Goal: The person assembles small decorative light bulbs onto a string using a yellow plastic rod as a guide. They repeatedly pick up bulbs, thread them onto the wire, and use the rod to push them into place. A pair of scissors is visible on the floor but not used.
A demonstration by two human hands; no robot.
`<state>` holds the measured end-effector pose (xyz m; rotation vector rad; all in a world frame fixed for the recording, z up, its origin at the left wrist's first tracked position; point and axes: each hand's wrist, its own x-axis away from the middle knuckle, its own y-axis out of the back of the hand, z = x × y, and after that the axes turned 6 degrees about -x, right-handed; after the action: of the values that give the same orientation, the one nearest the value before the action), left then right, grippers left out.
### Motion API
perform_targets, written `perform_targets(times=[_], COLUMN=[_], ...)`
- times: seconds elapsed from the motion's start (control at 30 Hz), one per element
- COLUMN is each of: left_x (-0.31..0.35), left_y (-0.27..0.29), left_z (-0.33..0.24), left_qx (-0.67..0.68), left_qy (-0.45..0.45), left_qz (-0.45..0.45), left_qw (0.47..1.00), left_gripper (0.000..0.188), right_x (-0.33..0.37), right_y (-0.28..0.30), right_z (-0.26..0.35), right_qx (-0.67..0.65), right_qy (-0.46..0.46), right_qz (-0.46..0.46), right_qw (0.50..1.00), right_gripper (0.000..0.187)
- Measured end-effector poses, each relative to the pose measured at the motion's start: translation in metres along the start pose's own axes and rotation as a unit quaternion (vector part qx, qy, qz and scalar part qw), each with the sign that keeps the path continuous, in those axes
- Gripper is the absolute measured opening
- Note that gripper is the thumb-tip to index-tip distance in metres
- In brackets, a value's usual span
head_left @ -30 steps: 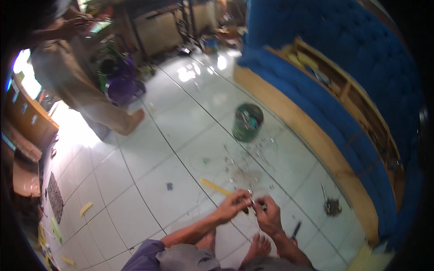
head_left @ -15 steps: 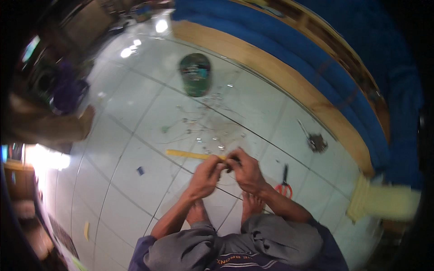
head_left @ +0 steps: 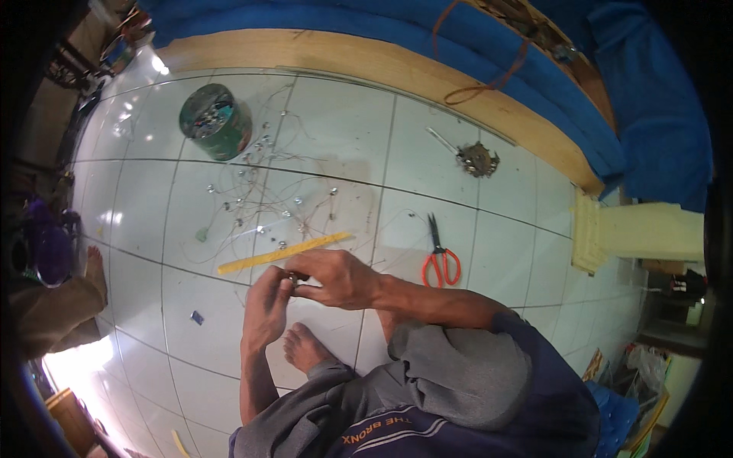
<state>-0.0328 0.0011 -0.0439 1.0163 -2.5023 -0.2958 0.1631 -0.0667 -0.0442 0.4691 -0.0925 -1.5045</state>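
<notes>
My left hand (head_left: 265,301) and my right hand (head_left: 340,278) meet above the floor, fingertips closed around one small shiny metal piece (head_left: 292,280). Fingers cover most of it, so its exact kind does not show. Just beyond the hands a flat yellow strip (head_left: 282,253) lies slantwise. Farther out, several small silvery pieces (head_left: 298,201) with thin wires are scattered over the tiles. Scissors with red handles (head_left: 441,267) rest to the right of my right hand, their dark blades pointing away.
A green bucket (head_left: 233,141) with small mixed bits in it stands far left. A dark round clump (head_left: 479,159) beside a thin pale rod lies near the wooden bed base (head_left: 366,65). A small blue piece (head_left: 197,317) is at left. Another person's leg (head_left: 57,309) reaches in at the left edge.
My view has turned, so the floor things appear shifted left and the scissors show whole. Both hands remain together at the fingertips. The yellow strip, earlier overlapped by my fingers, now shows its full length.
</notes>
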Motion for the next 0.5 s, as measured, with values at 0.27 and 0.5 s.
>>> perform_targets(times=[0.27, 0.5], left_x=[0.004, 0.029], left_y=[0.006, 0.016], left_z=[-0.011, 0.023], left_qx=[0.008, 0.022], left_qy=[-0.073, 0.077], left_qz=[0.12, 0.044], left_qw=[0.99, 0.996], left_gripper=[0.018, 0.032], right_x=[0.008, -0.002], right_y=[0.017, 0.043], right_z=[0.0, 0.002], right_qx=[-0.102, -0.177], right_qy=[-0.096, -0.24], right_qz=[0.118, -0.044], right_qw=[0.983, 0.954], right_gripper=[0.021, 0.011])
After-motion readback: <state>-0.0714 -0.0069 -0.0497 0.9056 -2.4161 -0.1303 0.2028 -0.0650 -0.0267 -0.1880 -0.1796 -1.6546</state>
